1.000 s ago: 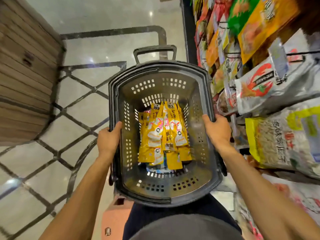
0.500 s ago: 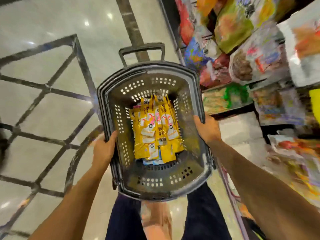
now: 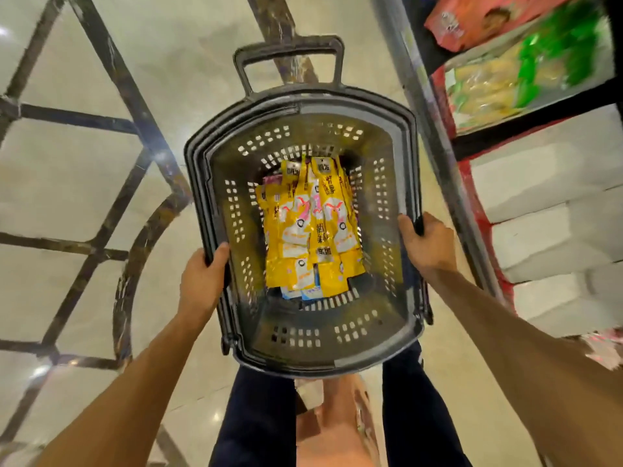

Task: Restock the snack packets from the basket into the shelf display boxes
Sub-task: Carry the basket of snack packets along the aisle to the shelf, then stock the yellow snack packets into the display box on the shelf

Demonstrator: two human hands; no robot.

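Over the pale tiled floor, between your two forearms, you carry the dark plastic basket level in front of your legs, its pull handle pointing away from you. Your left hand grips the basket's left rim: the thumb lies over the edge and points into the basket, while the other fingers curl round the outside, hidden below the rim. Your right hand grips the right rim the same way, thumb hooked over the top edge and fingers wrapped round the outer lip. Neither hand touches anything but the basket. The yellow snack packets lie in a loose overlapping pile on the basket floor, towards the far end, with a couple of blue-and-white packets showing from under their near edge. To your right stands the shelf, just beside the basket but not touching it; green and yellow bags sit on an upper level and a red pack above them. Lower down are stacked white boxes, too blurred to tell whether they are open. Dark trousers show beneath the basket's near end.
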